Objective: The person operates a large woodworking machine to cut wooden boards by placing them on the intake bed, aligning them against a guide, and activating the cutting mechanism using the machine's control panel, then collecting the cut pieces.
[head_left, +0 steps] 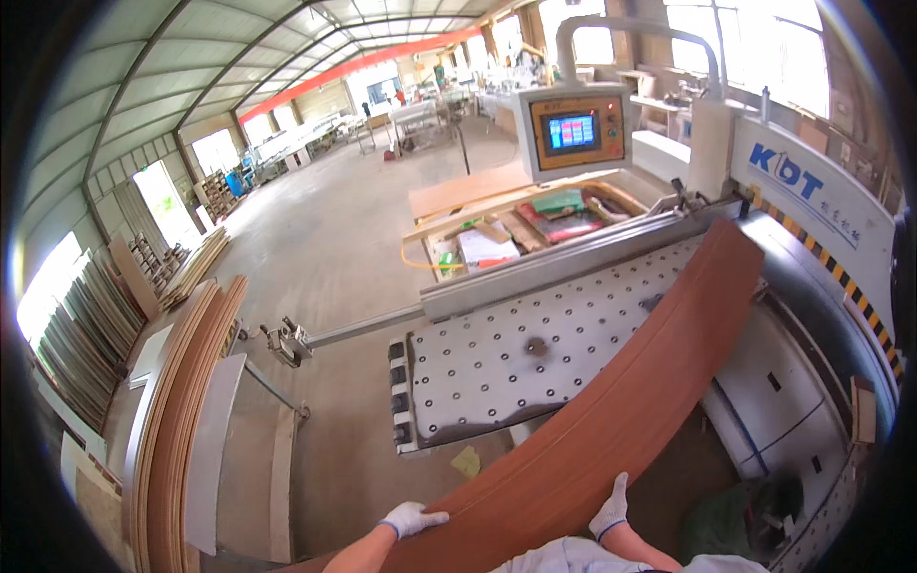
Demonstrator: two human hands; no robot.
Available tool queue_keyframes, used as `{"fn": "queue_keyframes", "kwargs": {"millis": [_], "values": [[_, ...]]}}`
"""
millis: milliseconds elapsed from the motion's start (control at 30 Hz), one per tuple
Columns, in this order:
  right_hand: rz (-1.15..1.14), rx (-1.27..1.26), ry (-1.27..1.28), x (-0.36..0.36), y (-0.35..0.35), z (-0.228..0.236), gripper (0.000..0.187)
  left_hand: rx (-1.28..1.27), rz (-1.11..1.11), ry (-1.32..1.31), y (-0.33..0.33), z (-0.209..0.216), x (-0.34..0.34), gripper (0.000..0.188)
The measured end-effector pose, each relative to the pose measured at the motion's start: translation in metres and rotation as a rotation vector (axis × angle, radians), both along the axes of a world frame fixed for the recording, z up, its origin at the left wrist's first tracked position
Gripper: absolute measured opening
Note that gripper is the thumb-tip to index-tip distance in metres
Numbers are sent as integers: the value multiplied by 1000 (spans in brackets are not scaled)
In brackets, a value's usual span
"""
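Note:
A long reddish-brown wooden board runs from in front of my body up to the right, its far end over the white machine table with small round studs. My left hand, in a white glove, grips its left edge near my body. My right hand, gloved too, holds the opposite edge, thumb up along the board and fingers partly hidden. The board's near end passes out of view past my left arm.
A control panel with a lit screen stands beyond the table, behind a metal fence rail. Brown boards are stacked at left. A yellow scrap lies on the floor. At lower right a dark green shape, perhaps a person, is in shadow.

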State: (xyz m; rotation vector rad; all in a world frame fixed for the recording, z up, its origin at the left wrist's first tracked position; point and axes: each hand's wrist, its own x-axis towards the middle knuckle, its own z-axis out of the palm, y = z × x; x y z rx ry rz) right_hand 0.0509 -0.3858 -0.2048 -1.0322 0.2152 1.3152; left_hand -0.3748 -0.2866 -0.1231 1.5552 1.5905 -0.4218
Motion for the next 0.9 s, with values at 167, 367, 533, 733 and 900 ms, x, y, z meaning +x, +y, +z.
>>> {"fn": "queue_keyframes", "kwargs": {"millis": [167, 367, 533, 733, 900], "values": [[62, 76, 108, 29, -19, 8, 93, 297, 37, 172, -94, 53, 29, 91], [167, 218, 283, 25, -58, 38, 111, 993, 152, 149, -266, 150, 83, 57], [196, 151, 224, 36, -70, 45, 113, 907, 157, 203, -344, 119, 66, 60], [103, 217, 149, 35, -48, 125, 97, 1460, 126, 22, -334, 80, 57, 28], [82, 559, 15, 76, -9, 132, 96, 1552, 246, -208, -293, 59, 70, 48]]}}
